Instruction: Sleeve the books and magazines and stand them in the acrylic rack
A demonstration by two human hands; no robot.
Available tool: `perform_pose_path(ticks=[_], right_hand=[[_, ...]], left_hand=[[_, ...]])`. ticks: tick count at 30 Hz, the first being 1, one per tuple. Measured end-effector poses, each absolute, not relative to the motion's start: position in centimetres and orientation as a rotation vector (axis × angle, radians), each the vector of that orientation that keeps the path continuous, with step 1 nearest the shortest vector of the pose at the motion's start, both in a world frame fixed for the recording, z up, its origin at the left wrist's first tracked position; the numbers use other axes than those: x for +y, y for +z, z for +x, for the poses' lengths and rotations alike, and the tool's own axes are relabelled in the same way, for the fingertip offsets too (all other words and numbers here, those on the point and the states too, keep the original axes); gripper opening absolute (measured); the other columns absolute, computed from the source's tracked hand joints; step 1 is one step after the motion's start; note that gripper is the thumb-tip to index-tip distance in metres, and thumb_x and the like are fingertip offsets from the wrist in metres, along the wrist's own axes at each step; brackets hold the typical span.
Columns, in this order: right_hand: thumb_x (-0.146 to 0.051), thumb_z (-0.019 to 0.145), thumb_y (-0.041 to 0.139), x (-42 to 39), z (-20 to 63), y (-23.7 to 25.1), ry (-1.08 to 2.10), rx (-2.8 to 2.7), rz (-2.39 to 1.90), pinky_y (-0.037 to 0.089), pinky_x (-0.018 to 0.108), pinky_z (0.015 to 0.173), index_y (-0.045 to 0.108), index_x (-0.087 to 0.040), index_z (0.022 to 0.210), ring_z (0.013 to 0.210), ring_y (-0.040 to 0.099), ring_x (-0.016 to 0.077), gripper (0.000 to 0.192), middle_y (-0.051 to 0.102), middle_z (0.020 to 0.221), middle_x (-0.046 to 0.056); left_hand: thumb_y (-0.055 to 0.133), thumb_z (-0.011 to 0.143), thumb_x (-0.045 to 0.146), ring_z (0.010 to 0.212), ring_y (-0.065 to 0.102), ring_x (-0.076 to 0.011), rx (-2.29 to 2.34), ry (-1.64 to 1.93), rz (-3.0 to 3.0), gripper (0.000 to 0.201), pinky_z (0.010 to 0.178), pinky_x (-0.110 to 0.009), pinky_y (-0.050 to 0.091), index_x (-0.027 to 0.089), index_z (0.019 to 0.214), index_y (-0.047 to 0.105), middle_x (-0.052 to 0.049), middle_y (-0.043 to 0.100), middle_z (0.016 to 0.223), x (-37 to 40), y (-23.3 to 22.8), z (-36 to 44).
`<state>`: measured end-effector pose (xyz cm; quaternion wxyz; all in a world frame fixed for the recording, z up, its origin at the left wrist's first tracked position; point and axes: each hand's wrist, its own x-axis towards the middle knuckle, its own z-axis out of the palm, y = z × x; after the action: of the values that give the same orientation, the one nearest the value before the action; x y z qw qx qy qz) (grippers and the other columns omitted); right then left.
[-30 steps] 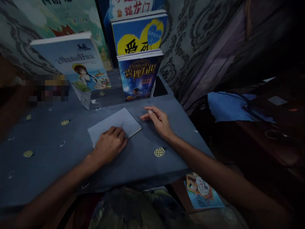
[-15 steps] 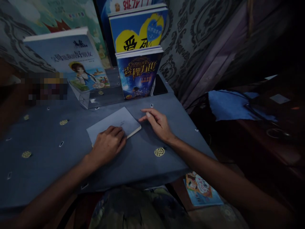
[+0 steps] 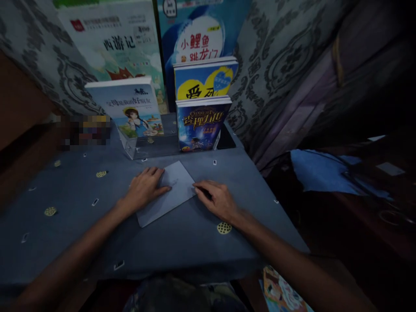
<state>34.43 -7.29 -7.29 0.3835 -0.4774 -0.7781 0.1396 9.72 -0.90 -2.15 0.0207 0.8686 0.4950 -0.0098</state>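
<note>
A thin book with a plain pale cover and a small dark mark near its middle lies flat on the table, turned at an angle. My left hand rests on its left side, palm down, fingers stretched out and thumb pointing across the cover. At the right corner, the thumb and forefinger of my right hand pinch the book's edge, the other fingers curled beneath. Whether that grip takes only the cover or the pages too, I cannot tell.
Behind the book, a clear acrylic stand holds a blue-covered book, a dark blue book and several taller ones. A dark flat object lies beside it. The patterned tablecloth ends at the right; a colourful book lies below.
My left hand has shifted to the book's left side and its fingers have straightened. My right hand has come to the right corner and closed on it. The view has tilted up.
</note>
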Motion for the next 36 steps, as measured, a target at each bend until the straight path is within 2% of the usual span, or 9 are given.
perform_pose_path(ticks=[10, 13, 16, 20, 23, 25, 30, 33, 36], right_hand=[[-0.02, 0.097, 0.049, -5.9, 33.4, -7.0, 0.375, -2.074, -1.308, 0.057, 0.044, 0.086, 0.07, -0.019, 0.103, 0.094, 0.069, 0.027, 0.023, 0.074, 0.098, 0.011], [-0.022, 0.093, 0.053, -5.1, 32.6, -7.7, 0.421, -2.02, -1.335, 0.054, 0.05, 0.098, 0.068, -0.021, 0.114, 0.113, 0.065, 0.0301, 0.026, 0.069, 0.12, 0.014], [-0.027, 0.089, 0.058, -4.3, 31.7, -8.7, 0.49, -1.814, -1.388, 0.055, 0.051, 0.097, 0.056, -0.021, 0.137, 0.113, 0.065, 0.0292, 0.049, 0.056, 0.141, 0.017], [-0.042, 0.083, 0.065, -3.3, 30.5, -8.9, 0.828, -1.526, -1.38, 0.058, 0.037, 0.065, 0.046, -0.018, 0.145, 0.068, 0.065, 0.019, 0.069, 0.069, 0.102, 0.009], [-0.057, 0.084, 0.062, -3.0, 29.6, -7.7, 1.277, -1.452, -1.245, 0.039, 0.024, 0.041, 0.062, -0.016, 0.123, 0.041, 0.047, 0.0114, 0.056, 0.058, 0.06, -0.004], [-0.06, 0.085, 0.059, -2.9, 29.0, -6.4, 1.425, -1.42, -1.16, 0.033, 0.022, 0.038, 0.067, -0.015, 0.11, 0.035, 0.043, 0.0101, 0.052, 0.05, 0.049, -0.007], [-0.053, 0.088, 0.062, -2.7, 28.2, -2.5, 1.122, -1.466, -1.062, 0.052, 0.026, 0.055, 0.066, -0.02, 0.097, 0.062, 0.07, 0.0176, 0.035, 0.069, 0.074, 0.002], [-0.044, 0.096, 0.055, -2.9, 28.1, -1.5, 0.772, -1.583, -1.106, 0.055, 0.028, 0.067, 0.064, -0.022, 0.09, 0.076, 0.074, 0.0208, 0.024, 0.072, 0.079, 0.003], [-0.037, 0.101, 0.048, -3.4, 27.8, -2.0, 0.556, -1.672, -1.127, 0.051, 0.027, 0.063, 0.059, -0.023, 0.083, 0.071, 0.072, 0.0194, 0.025, 0.072, 0.073, 0.002]], left_hand=[[0.074, 0.077, 0.051, 0.103, 0.066, -0.0317, 1.519, 0.269, 2.201, 0.063, 0.081, -0.036, 0.048, 0.019, 0.127, 0.054, -0.01, 0.069, 0.108, 1.8, -3.8, 8.3], [0.067, 0.077, 0.05, 0.083, 0.064, -0.0257, 1.424, 0.532, 2.029, 0.041, 0.071, -0.031, 0.044, 0.02, 0.103, 0.06, -0.003, 0.065, 0.084, 2.9, -5.0, 7.4], [0.062, 0.076, 0.056, 0.065, 0.052, -0.0168, 1.291, 0.823, 1.827, 0.037, 0.062, -0.027, 0.038, 0.021, 0.077, 0.053, 0.003, 0.051, 0.066, 3.7, -5.9, 6.8], [0.067, 0.072, 0.068, 0.056, 0.045, -0.0111, 1.119, 1.037, 1.509, 0.051, 0.055, -0.023, 0.035, 0.02, 0.078, 0.051, 0.006, 0.049, 0.064, 3.8, -5.7, 6.8], [0.07, 0.071, 0.072, 0.057, 0.048, -0.011, 1.027, 1.117, 1.358, 0.057, 0.054, -0.022, 0.037, 0.019, 0.085, 0.053, 0.004, 0.056, 0.068, 3.2, -4.6, 6.9], [0.07, 0.072, 0.073, 0.057, 0.047, -0.0108, 0.986, 1.186, 1.314, 0.057, 0.053, -0.021, 0.037, 0.019, 0.087, 0.055, 0.004, 0.056, 0.069, 2.8, -3.6, 6.9], [0.06, 0.086, 0.069, 0.063, 0.038, -0.011, 1.063, 1.547, 1.406, 0.051, 0.057, -0.021, 0.034, 0.019, 0.075, 0.053, 0.004, 0.044, 0.068, 1.8, -1.5, 6.2], [0.05, 0.094, 0.066, 0.065, 0.038, -0.0125, 1.112, 1.685, 1.499, 0.052, 0.06, -0.023, 0.036, 0.02, 0.069, 0.047, 0.003, 0.04, 0.069, 1.2, -1.1, 5.8], [0.041, 0.097, 0.065, 0.075, 0.049, -0.017, 1.229, 1.644, 1.591, 0.049, 0.071, -0.027, 0.045, 0.022, 0.078, 0.053, -0.001, 0.051, 0.075, 0.8, -1.4, 5.9]])
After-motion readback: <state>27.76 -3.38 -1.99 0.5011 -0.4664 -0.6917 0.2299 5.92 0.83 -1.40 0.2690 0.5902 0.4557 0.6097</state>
